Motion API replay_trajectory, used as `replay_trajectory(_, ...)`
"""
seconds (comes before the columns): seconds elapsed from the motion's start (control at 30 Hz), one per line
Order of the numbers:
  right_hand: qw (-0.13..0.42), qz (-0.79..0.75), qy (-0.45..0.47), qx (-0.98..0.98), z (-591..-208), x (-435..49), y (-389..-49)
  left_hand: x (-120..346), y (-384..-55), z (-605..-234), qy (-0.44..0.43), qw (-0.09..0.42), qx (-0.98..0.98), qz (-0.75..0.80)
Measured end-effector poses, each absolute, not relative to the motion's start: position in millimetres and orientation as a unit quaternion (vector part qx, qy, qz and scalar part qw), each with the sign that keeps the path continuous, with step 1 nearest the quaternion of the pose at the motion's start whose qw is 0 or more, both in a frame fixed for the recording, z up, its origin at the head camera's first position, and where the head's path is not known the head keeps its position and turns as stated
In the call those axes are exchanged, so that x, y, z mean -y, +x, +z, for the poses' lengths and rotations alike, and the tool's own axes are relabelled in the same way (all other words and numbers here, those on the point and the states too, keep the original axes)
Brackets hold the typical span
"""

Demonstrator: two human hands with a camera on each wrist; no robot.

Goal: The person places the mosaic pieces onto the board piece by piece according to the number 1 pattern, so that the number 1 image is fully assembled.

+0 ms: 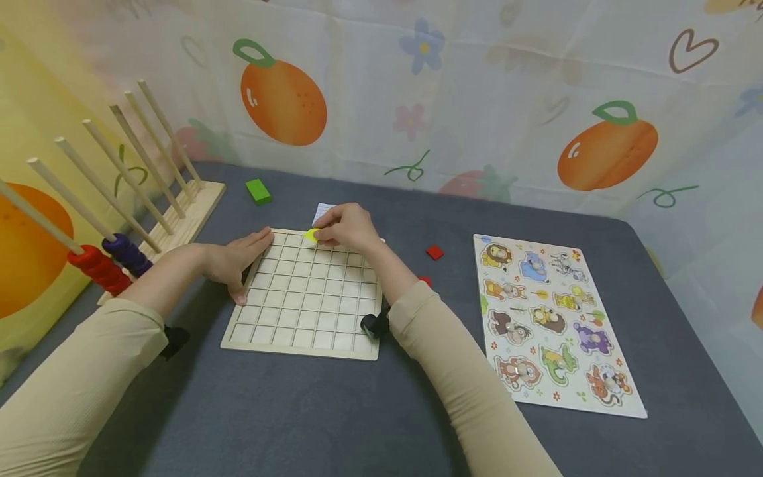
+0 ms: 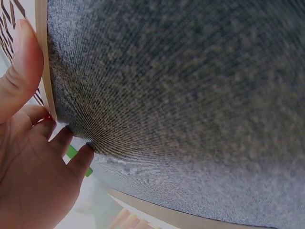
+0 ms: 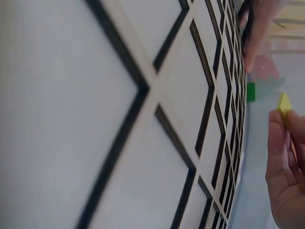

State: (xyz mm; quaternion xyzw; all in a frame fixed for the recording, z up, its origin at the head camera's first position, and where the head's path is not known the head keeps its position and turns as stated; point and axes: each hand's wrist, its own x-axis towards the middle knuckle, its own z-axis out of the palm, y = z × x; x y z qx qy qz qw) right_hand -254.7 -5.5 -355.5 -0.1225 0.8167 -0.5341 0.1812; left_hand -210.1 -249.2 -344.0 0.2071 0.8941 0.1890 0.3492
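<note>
A pale wooden grid board (image 1: 298, 291) lies on the dark table, its square cells bare of pieces. My left hand (image 1: 232, 262) rests at the board's left edge, thumb over the rim and fingers stretched along the far left corner. Between thumb and fingertips, my right hand (image 1: 352, 228) pinches a small flat yellow piece (image 1: 310, 234) over the far edge of the grid. In the right wrist view the yellow piece (image 3: 284, 102) shows a pointed tip, held above the board; the fingers hide its lower part.
A wooden peg stand (image 1: 205, 199) with red and blue beads is at the left. Behind the board lie a green block (image 1: 258, 191) and a paper slip (image 1: 322, 211). A red tile (image 1: 435, 252) sits right of it, near an animal puzzle board (image 1: 530, 338). A printed curtain hangs behind.
</note>
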Motion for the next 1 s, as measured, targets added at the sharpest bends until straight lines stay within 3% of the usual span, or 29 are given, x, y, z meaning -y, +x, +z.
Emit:
replay_trajectory(0.47, 0.17, -0.375, -0.206, -0.888, -358, 22, -254, 250, -212, -345, 0.21, 0.346, -0.896, 0.179)
replay_trajectory(1.0, 0.178, -0.303, -0.278, -0.894, -363, 23, -256, 250, -212, -346, 0.201, 0.349, -0.896, 0.186)
